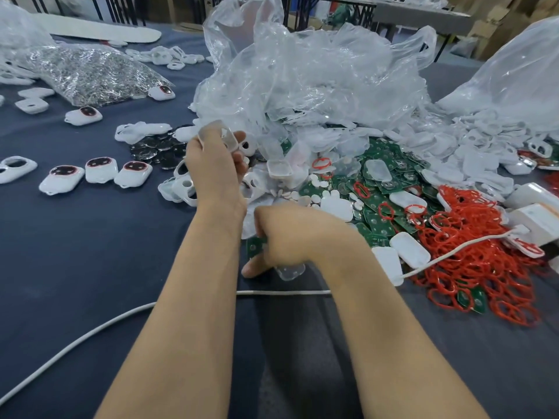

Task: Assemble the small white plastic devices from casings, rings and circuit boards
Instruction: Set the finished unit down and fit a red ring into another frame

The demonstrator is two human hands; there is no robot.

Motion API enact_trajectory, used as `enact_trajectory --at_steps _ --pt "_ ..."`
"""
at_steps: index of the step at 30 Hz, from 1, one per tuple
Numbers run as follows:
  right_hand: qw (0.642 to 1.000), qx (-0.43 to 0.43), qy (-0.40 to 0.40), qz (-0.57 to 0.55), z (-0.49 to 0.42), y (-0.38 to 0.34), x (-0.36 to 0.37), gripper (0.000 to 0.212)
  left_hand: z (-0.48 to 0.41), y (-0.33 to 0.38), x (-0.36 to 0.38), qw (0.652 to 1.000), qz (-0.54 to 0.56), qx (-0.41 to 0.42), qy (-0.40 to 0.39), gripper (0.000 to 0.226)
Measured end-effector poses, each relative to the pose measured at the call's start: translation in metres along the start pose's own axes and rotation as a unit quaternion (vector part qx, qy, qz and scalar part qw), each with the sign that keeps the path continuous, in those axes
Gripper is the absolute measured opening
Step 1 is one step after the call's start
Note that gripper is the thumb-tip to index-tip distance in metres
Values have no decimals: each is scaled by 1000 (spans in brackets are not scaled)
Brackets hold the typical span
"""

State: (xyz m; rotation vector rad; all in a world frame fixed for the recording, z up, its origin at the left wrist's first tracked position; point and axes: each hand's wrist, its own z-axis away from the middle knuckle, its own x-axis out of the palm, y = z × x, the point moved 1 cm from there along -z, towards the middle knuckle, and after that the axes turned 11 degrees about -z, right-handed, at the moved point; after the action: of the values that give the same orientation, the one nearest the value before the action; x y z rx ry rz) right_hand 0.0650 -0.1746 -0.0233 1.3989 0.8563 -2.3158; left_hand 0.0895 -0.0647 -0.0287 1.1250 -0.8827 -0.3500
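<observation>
Plainly, the parts are sorted into heaps within easy reach — green circuit boards (384, 189) in the middle, red rings (472, 255) to the right, white casings (408, 252) scattered over both, and finished devices (99, 169) lined up at the left, probably so done work stays apart from stock. The left hand (214, 164) is raised above the dark table cloth (90, 252), forearm stretched forward, fingers closed around a clear casing piece (228, 139), held up as if ready for fitting. The right hand (290, 234) is low at the near edge of the heap, wrist bent, knuckles upward, fingers curled on a green board (254, 246) — a translucent casing lies just under it. A white cable (90, 331) runs beneath both forearms.
</observation>
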Motion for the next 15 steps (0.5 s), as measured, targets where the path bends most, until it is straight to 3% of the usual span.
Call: enact_trajectory --at_steps 2,5,9,11,15 --pt "1000 -21 8 -8 -4 -1 1 44 1 -3 1 999 -42 -14 -16 5" --pt "982 -50 62 -173 -1 17 -13 17 3 -10 5 994 -76 -45 -68 15" --pt "877 4 341 -338 2 59 -27 23 8 -20 13 984 -107 -79 -117 11" --pt "839 35 414 -351 -2 72 -26 25 9 -22 15 983 -108 -93 -119 10" --pt "848 96 439 -281 -11 82 -20 35 7 -19 12 990 -81 -82 -86 10"
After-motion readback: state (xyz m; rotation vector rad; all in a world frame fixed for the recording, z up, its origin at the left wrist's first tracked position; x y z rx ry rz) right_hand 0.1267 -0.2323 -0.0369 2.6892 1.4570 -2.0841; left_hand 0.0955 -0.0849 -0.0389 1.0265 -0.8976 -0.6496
